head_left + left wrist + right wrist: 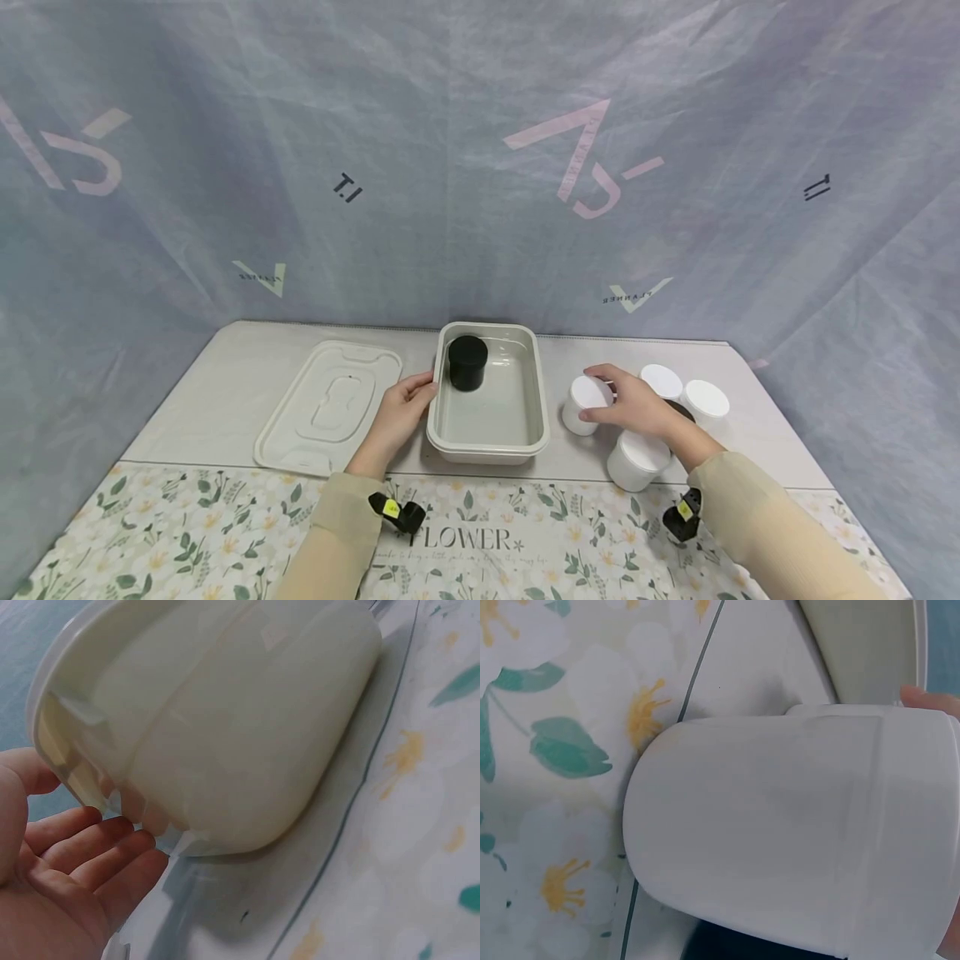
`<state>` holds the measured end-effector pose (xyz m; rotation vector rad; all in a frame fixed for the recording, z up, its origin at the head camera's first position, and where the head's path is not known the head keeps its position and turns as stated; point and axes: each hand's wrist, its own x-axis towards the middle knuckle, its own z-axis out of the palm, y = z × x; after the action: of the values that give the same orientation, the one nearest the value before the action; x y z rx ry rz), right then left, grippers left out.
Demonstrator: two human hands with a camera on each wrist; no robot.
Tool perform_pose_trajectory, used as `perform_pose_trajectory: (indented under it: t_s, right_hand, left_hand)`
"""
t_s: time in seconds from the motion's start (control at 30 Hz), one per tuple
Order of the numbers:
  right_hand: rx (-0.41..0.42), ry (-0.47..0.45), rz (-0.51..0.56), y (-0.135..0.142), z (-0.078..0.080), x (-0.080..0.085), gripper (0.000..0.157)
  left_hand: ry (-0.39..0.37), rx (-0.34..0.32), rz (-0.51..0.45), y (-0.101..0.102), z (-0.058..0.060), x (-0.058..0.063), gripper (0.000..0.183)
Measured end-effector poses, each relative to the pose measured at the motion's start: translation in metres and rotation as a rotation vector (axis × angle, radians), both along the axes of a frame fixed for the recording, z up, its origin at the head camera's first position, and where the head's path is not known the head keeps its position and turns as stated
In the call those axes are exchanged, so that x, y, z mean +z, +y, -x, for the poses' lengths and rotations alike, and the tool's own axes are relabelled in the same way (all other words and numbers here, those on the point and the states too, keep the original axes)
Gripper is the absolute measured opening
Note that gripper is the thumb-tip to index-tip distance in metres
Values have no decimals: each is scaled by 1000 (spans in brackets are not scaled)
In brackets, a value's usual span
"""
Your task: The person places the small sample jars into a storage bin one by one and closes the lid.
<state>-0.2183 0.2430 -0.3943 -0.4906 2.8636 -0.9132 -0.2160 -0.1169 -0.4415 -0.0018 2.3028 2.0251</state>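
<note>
A beige plastic bin point(491, 421) stands in the middle with a black lidded jar point(467, 364) in its far left part. At the bin's left rim my left hand point(399, 414) holds on, thumb at the edge and fingers against the outer wall, as the left wrist view shows. My right hand point(633, 406) grips a white lidded jar point(588, 400) right of the bin, thumb and fingers on either side of its lid. Another white jar point(765, 817) fills the right wrist view and hides most of the gripped one.
A flat beige lid point(330, 408) lies left of the bin. Around my right forearm stand more white jars point(662, 381) and a black jar point(681, 409), partly hidden by the arm. A floral mat point(225, 533) covers the front; a grey cloth point(420, 167) hangs behind.
</note>
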Motion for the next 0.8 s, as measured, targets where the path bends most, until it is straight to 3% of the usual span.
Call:
perform_pose_trajectory:
  t_s: [0.43,0.8]
  right_hand:
    - [-16,21,25,-5,3,6,70]
    - [-13,64,27,-13,11,27,74]
  left_hand:
    - [22,21,9,-1,1,-8,42]
    - [30,25,4,2,1,-7,39]
